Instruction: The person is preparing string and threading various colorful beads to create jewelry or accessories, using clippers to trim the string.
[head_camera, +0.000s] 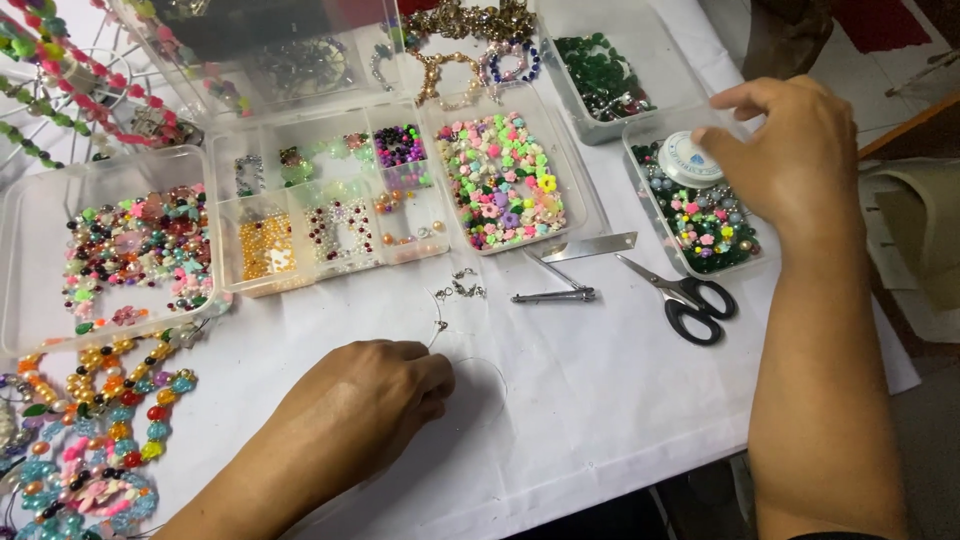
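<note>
My left hand (365, 400) rests on the white cloth with its fingers pinched on a thin clear thread (480, 365) that curls to the right; a small metal clasp (440, 325) hangs at its upper end. My right hand (790, 150) hovers over a clear box of green and mixed beads (712, 228), fingers spread above a white spool of cord (688, 158). It holds nothing that I can see. A box of small pastel flower beads (502, 180) lies between the two hands.
Black-handled scissors (685, 298), a nail clipper (555, 293) and loose metal clasps (462, 288) lie on the cloth. A divided bead box (330, 200), a box of mixed beads (130, 250), a green bead box (600, 70) and finished bracelets (100, 430) surround them.
</note>
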